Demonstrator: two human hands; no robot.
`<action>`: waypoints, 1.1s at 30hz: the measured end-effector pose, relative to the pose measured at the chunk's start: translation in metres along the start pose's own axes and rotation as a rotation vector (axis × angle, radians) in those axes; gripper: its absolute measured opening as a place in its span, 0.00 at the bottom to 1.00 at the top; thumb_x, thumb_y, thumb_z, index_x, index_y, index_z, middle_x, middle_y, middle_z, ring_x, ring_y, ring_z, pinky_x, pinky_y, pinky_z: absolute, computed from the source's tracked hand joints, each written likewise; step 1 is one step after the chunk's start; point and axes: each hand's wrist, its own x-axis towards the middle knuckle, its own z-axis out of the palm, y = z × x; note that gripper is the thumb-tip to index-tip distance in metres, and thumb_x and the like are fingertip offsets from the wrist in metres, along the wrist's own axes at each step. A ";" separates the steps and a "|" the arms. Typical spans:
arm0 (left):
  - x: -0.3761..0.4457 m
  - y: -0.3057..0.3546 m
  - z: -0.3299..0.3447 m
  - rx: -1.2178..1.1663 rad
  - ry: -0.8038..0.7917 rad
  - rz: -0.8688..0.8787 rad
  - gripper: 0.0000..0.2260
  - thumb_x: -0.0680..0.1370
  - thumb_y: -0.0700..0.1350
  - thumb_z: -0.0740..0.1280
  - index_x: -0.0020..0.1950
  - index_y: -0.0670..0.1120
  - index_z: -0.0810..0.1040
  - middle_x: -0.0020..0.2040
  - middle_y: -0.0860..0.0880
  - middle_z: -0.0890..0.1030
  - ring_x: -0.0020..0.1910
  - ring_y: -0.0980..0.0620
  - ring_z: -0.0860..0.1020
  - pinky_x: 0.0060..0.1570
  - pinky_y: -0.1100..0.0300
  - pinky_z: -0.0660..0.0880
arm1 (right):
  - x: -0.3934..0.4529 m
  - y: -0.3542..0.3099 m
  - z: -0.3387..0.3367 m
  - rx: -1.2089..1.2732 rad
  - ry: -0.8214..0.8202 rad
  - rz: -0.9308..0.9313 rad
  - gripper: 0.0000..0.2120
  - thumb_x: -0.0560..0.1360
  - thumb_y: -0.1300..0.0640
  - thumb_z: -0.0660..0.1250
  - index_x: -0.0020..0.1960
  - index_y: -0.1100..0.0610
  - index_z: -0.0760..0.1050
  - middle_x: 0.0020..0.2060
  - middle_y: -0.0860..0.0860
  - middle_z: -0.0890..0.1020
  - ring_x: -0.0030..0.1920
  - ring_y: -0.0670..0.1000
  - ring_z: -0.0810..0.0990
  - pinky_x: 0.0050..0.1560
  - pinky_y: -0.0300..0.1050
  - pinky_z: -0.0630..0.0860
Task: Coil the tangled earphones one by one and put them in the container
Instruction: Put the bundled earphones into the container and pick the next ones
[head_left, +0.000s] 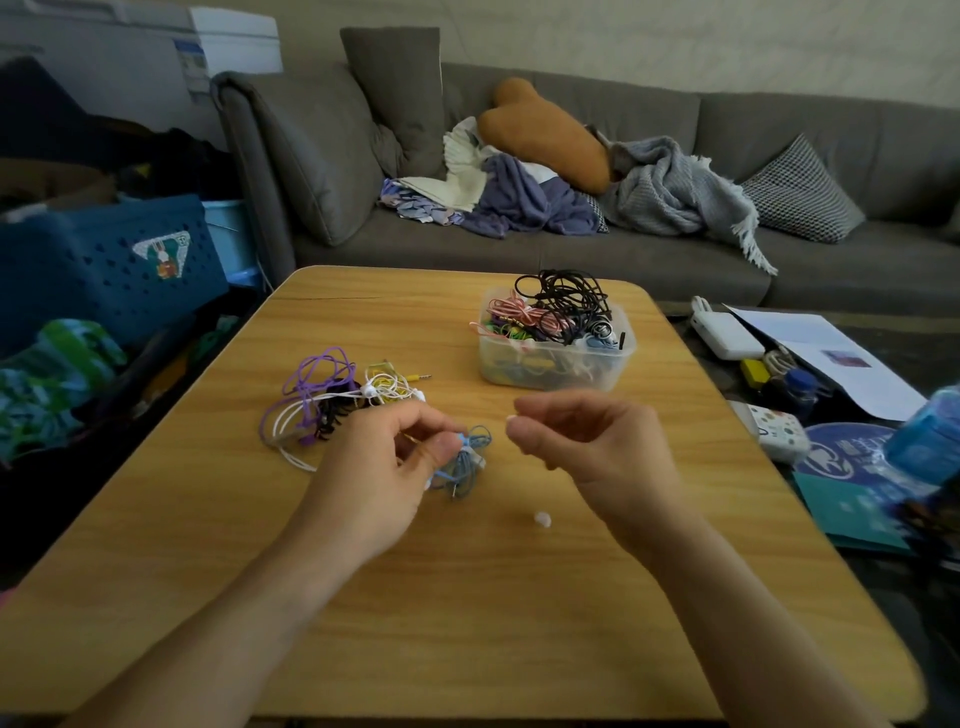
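The room is dim and evenly lit, with soft, diffuse light and no hard glare. The wooden tabletop (519, 597) is the brightest surface and carries only faint, blurred shadows under the forearms. The wide-angle lens bends straight lines, so the tabletop edges and the sofa (779, 119) back curve toward the frame borders. The corners darken and smear, notably the blue bottle (930, 441) at right. The right hand (587, 441) looks slightly motion-blurred.

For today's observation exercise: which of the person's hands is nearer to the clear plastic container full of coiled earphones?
Right. The right hand hovers just in front of the clear plastic container, below its near wall. The left hand is farther to the left, holding the blue earphone bundle.
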 end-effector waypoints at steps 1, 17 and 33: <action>0.000 0.000 0.001 -0.042 -0.007 -0.004 0.04 0.76 0.44 0.71 0.45 0.54 0.83 0.39 0.48 0.85 0.40 0.47 0.82 0.42 0.50 0.79 | -0.001 0.002 0.004 0.047 -0.018 0.014 0.09 0.66 0.61 0.79 0.45 0.60 0.85 0.35 0.53 0.86 0.35 0.47 0.81 0.35 0.36 0.76; -0.002 0.012 0.006 -0.268 0.148 0.080 0.06 0.73 0.41 0.72 0.44 0.52 0.83 0.41 0.54 0.86 0.40 0.54 0.83 0.44 0.56 0.80 | -0.005 0.005 0.026 0.481 -0.131 0.082 0.10 0.64 0.63 0.74 0.45 0.61 0.85 0.42 0.61 0.85 0.42 0.56 0.84 0.50 0.48 0.82; -0.001 0.012 0.002 -0.095 0.133 0.215 0.05 0.70 0.51 0.71 0.45 0.59 0.83 0.40 0.55 0.84 0.40 0.38 0.80 0.43 0.43 0.78 | -0.006 -0.002 0.013 0.407 -0.256 0.186 0.12 0.65 0.65 0.72 0.48 0.63 0.81 0.37 0.61 0.85 0.37 0.53 0.85 0.38 0.43 0.82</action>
